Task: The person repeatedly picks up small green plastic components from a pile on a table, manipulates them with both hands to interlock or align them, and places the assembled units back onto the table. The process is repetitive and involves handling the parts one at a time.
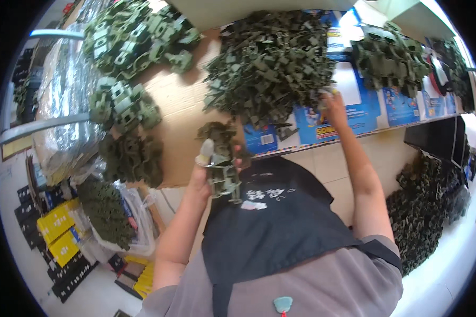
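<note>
Green clusters lie left of the left hand, which grips a bundle of green parts, while beyond it to the right spreads a green heap, the right hand at its near right edge, its hold impossible to tell.

Bright upper-right glare, bent edges

Black apron, white marks on front, black shoulder straps. Grey-brown short-sleeved shirt. Pale green pendant, red cord. Whitish cover on left hand thumb.
</note>
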Motion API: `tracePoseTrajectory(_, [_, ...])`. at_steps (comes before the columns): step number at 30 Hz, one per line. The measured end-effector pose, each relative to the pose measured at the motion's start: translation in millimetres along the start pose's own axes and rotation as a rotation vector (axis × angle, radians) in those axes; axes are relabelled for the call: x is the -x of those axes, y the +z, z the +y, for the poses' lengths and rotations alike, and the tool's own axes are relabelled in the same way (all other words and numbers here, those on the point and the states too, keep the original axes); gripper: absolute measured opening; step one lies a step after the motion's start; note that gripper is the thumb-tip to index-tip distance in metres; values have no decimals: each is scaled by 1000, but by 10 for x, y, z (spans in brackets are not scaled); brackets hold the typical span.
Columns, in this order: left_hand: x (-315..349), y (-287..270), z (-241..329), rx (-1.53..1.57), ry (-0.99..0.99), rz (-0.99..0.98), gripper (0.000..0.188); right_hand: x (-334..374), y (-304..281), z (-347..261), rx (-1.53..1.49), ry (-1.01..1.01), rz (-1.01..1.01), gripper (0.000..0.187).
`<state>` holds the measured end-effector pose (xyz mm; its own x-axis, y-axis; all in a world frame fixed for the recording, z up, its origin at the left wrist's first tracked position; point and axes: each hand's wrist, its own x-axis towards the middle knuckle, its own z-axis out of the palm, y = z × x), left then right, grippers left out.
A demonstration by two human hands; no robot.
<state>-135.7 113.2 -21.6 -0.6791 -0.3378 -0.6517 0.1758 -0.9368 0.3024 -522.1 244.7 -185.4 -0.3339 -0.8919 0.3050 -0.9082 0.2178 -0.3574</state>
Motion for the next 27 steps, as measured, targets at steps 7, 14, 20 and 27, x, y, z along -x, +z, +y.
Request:
tracePoseTrajectory(7, [-50,87,-153,-47,25,7,47,-123,-1228,-1663,-930,80,-483,28])
tracePoseTrajectory(14, [-103,200,-181,-206,37,97,44,-443,-1396,-2506,-652,-419,-946,19])
tracePoseTrajectory(20, [-91,155,-210,-236,-38,132,44,-492,-1310,-2649,-612,-504,-1031,21])
tracePoseTrajectory(27, [-16,84,-318,-155,19,189,44,-424,-1282,-2710,-651,-440,-1052,21])
